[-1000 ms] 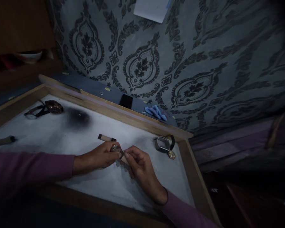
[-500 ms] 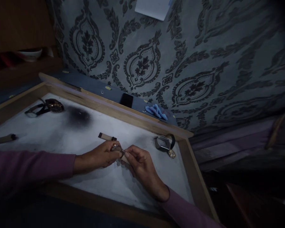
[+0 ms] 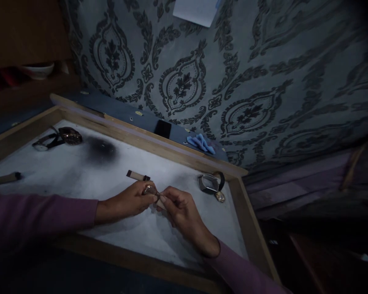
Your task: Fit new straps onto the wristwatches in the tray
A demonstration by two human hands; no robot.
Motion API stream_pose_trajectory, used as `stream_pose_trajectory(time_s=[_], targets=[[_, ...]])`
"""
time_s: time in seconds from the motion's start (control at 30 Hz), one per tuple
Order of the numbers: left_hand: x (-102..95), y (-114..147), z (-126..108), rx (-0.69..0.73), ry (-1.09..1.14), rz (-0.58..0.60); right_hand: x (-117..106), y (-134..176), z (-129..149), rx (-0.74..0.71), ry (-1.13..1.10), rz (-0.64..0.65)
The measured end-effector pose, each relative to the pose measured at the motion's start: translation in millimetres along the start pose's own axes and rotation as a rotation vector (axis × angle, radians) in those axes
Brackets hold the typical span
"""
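Over the middle of a wooden tray with a white floor, my left hand [image 3: 131, 199] is closed round a round watch case [image 3: 149, 190], thumb along its near edge. My right hand [image 3: 182, 210] pinches a pale watch strap [image 3: 161, 204] where it meets the right side of the case. The fingertips of both hands almost touch there and hide the joint between strap and case. Just beyond my left hand lies a separate tan and dark brown strap piece [image 3: 138, 175] on the tray floor.
Two watches [image 3: 57, 139] lie at the tray's far left, and a brush-like stick [image 3: 4, 178] at its left edge. Near the right wall sit a grey watch [image 3: 209, 183] and a small gold dial [image 3: 220, 197]. Beyond the wooden rim [image 3: 159, 145] are a dark phone-like slab [image 3: 162, 128] and a blue cloth [image 3: 200, 143].
The watch case has tilted slightly in my left hand. Both hands keep their grip in nearly the same place, and the view has shifted a little.
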State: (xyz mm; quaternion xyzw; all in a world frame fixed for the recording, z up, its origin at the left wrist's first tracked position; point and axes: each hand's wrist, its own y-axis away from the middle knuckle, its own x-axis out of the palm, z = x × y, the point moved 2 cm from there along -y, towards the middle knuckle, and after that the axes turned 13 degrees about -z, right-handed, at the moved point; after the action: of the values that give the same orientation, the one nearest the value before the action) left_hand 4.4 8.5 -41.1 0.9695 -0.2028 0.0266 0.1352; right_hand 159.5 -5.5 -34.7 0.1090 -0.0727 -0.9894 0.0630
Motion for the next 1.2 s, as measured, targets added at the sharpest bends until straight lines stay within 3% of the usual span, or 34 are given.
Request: stream_pose_trajectory(time_s=[0.47, 0.7, 1.2], targets=[[-1.1, -5.3, 4.0, 0.015, 0.000, -0.013, -0.1, 1.0, -2.1, -0.039, 0.022, -0.004], [-2.1, -6.2, 3.4, -0.054, 0.110, 0.028, -1.4, -0.3, -4.3, -0.085, -0.006, -0.021], [-7.7, -9.3, 0.1, -0.124, 0.159, 0.131, -6.2, -3.0, -2.1, -0.026, -0.060, -0.092]])
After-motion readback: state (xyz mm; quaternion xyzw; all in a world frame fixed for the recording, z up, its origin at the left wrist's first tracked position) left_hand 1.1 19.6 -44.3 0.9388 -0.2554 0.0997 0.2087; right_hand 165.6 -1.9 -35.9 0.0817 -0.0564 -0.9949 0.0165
